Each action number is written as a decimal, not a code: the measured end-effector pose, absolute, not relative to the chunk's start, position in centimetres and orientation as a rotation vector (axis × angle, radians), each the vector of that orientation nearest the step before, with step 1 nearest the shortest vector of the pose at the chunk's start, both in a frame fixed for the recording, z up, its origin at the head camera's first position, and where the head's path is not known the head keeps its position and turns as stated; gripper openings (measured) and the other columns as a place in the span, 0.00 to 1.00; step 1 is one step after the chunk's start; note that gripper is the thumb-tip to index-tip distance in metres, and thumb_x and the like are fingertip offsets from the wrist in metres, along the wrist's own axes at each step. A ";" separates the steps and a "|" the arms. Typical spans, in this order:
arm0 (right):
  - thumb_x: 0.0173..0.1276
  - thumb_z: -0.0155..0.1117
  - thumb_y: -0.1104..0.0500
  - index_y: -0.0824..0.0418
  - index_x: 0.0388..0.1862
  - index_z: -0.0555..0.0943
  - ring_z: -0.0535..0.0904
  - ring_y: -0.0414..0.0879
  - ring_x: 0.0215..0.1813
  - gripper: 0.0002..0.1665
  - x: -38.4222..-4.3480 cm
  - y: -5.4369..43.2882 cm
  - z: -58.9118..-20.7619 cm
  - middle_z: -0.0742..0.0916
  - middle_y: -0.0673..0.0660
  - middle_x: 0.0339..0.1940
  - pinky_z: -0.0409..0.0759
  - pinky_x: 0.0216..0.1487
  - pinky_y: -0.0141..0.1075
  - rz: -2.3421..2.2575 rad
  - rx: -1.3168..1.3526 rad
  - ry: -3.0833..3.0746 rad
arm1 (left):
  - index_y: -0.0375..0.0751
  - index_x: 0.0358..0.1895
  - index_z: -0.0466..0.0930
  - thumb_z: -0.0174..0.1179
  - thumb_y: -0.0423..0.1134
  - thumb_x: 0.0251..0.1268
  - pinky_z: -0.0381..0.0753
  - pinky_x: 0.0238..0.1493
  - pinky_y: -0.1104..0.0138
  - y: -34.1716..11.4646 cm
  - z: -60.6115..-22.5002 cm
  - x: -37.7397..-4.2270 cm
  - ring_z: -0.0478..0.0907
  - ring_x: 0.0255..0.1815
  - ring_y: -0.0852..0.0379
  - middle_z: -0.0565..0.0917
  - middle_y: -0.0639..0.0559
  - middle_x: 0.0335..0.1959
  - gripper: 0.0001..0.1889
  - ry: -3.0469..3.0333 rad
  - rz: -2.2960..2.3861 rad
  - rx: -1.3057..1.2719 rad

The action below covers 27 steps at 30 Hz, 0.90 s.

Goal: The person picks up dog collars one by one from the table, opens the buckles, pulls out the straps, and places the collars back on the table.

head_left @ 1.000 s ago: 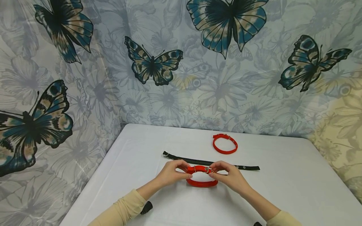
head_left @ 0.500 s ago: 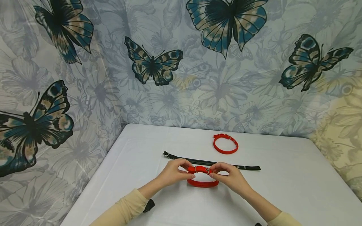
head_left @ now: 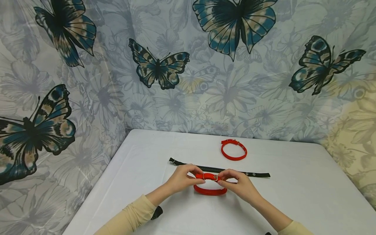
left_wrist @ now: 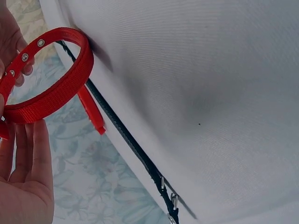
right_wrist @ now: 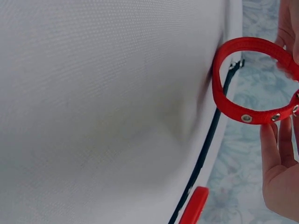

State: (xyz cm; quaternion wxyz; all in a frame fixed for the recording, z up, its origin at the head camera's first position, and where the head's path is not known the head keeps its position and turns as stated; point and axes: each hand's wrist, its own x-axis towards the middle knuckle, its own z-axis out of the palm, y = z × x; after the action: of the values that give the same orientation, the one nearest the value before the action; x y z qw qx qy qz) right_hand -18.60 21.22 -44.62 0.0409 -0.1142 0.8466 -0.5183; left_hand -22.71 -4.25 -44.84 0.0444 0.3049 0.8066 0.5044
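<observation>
A red collar (head_left: 210, 190) with a metal buckle is looped into a ring, its lower curve toward the person. My left hand (head_left: 183, 179) pinches the strap left of the buckle between thumb and fingers. On the other side, my right hand (head_left: 240, 183) pinches it just right of the buckle. Metal eyelets show along the red collar (right_wrist: 260, 116) in the right wrist view. Behind the hands lies a black collar (head_left: 257, 174), stretched out straight and partly hidden by them.
Farther back, a second red collar (head_left: 234, 158) lies closed in a ring on the white table (head_left: 293, 182). A patterned butterfly cloth (head_left: 176, 111) hangs behind the table and along its left side. Beside the left sleeve is a small black object (head_left: 157, 212).
My left hand has slid slightly right along the strap, closer to the buckle. The right hand and the collars on the table have stayed in place.
</observation>
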 end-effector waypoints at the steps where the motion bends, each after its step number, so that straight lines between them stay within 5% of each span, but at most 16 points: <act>1: 0.62 0.72 0.51 0.54 0.45 0.83 0.79 0.48 0.47 0.15 -18.6 21.2 -44.6 0.86 0.49 0.40 0.81 0.44 0.35 -1.586 -0.353 2.596 | 0.46 0.42 0.85 0.73 0.41 0.55 0.82 0.39 0.72 -4.3 -44.9 -22.7 0.78 0.39 0.65 0.82 0.62 0.35 0.11 2.467 1.539 0.934; 14: 0.59 0.75 0.51 0.55 0.48 0.83 0.79 0.50 0.50 0.19 -18.8 20.2 -44.0 0.84 0.51 0.46 0.82 0.49 0.35 -1.629 -0.443 2.570 | 0.46 0.40 0.85 0.72 0.38 0.55 0.83 0.38 0.71 -4.3 -44.7 -22.4 0.78 0.38 0.65 0.83 0.60 0.35 0.09 2.440 1.557 0.981; 27: 0.60 0.74 0.53 0.52 0.43 0.84 0.80 0.46 0.46 0.13 -18.8 19.6 -43.6 0.84 0.49 0.42 0.83 0.47 0.36 -1.623 -0.589 2.605 | 0.46 0.39 0.84 0.72 0.37 0.55 0.83 0.38 0.72 -4.2 -44.5 -22.1 0.78 0.39 0.65 0.82 0.59 0.35 0.09 2.422 1.557 0.984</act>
State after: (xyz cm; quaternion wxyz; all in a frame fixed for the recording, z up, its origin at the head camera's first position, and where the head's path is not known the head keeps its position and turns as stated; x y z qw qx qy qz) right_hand -18.78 19.58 -43.58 0.0083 -0.1883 0.8335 -0.5193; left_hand -22.06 -4.15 -44.47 0.0494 0.3229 0.7949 0.5112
